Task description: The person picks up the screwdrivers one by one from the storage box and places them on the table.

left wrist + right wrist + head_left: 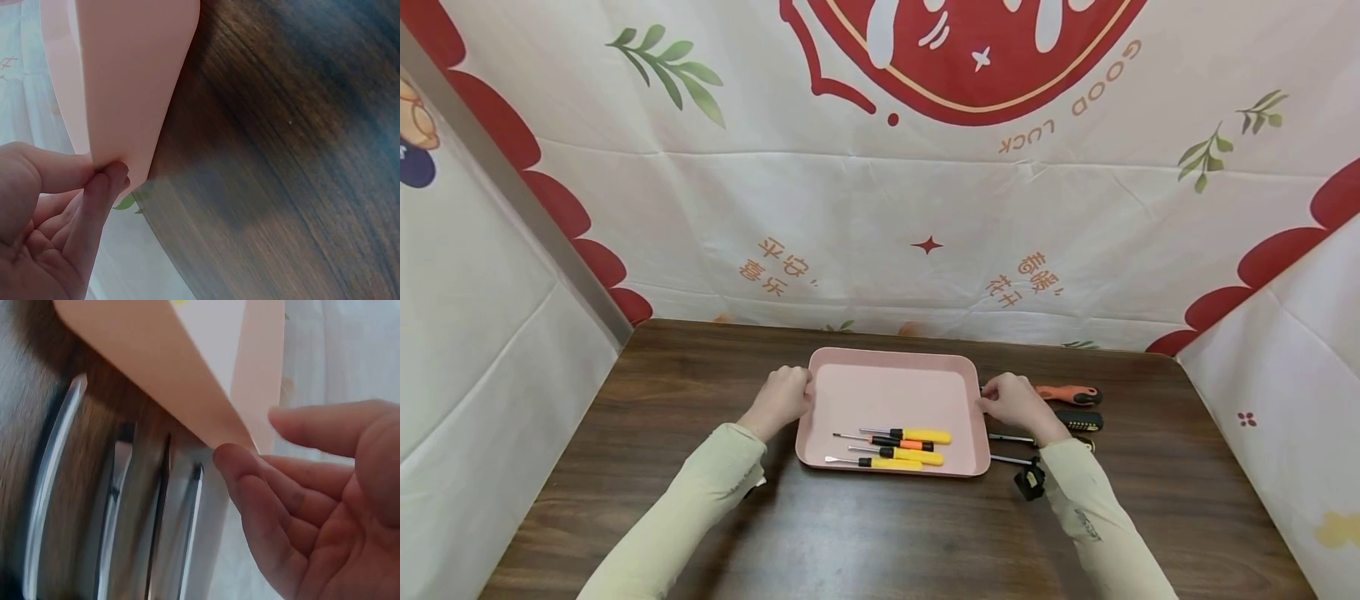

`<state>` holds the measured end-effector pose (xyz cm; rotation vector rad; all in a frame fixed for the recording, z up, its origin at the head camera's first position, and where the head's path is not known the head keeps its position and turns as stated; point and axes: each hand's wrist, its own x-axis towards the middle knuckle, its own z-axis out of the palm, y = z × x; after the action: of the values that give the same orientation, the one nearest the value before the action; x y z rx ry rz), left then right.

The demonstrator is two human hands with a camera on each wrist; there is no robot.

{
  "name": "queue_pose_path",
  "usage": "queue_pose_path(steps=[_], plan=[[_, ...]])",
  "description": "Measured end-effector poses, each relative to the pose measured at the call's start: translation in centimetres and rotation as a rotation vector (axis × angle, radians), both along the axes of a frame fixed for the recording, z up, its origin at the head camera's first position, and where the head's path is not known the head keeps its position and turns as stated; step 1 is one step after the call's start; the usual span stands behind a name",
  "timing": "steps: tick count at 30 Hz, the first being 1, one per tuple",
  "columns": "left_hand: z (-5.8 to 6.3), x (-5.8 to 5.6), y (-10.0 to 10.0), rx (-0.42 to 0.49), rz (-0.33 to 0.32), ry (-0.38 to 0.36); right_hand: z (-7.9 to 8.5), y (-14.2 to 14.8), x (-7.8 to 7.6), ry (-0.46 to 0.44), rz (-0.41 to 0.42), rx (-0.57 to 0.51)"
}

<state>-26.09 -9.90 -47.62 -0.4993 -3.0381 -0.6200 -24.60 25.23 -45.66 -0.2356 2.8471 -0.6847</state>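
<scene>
One pink tray [880, 387] between left hand [782, 398], clamped on its left side, and right hand [1018, 406], thumb and fingers apart.

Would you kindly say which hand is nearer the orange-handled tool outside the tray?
Right. The right hand is beside the orange-handled tool; the left hand is across the tray from it.

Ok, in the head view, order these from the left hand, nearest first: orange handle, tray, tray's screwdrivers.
1. Tray: left hand pinches its left rim.
2. Screwdrivers: inside, toward the wearer.
3. Orange handle: beyond the tray's right side.
</scene>
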Motion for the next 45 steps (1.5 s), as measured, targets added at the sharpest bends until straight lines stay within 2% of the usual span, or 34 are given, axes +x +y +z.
queue_pose_path(steps=[11, 23, 28, 35, 39, 45], plan=[[0.1, 0.1, 0.1, -0.009, 0.000, 0.001, -0.6, -0.8, -0.5, -0.059, -0.148, 0.057], [0.2, -0.1, 0.2, -0.024, 0.011, 0.011, -0.5, -1.1, -0.7, -0.053, -0.170, 0.066], [0.1, -0.1, 0.3, 0.025, 0.020, 0.019, -0.5, -0.7, -0.9, -0.072, -0.188, 0.060], [-0.5, 0.2, -0.3, 0.090, -0.016, 0.045, -0.5, -0.8, -1.0, -0.087, -0.202, 0.074], [-0.5, 0.2, -0.4, 0.028, 0.013, 0.049, -0.4, -1.0, -0.8, -0.100, -0.218, 0.061], [0.5, 0.5, 0.4, -0.094, 0.070, 0.203, -0.6, -1.1, -0.7, -0.125, -0.232, 0.054]])
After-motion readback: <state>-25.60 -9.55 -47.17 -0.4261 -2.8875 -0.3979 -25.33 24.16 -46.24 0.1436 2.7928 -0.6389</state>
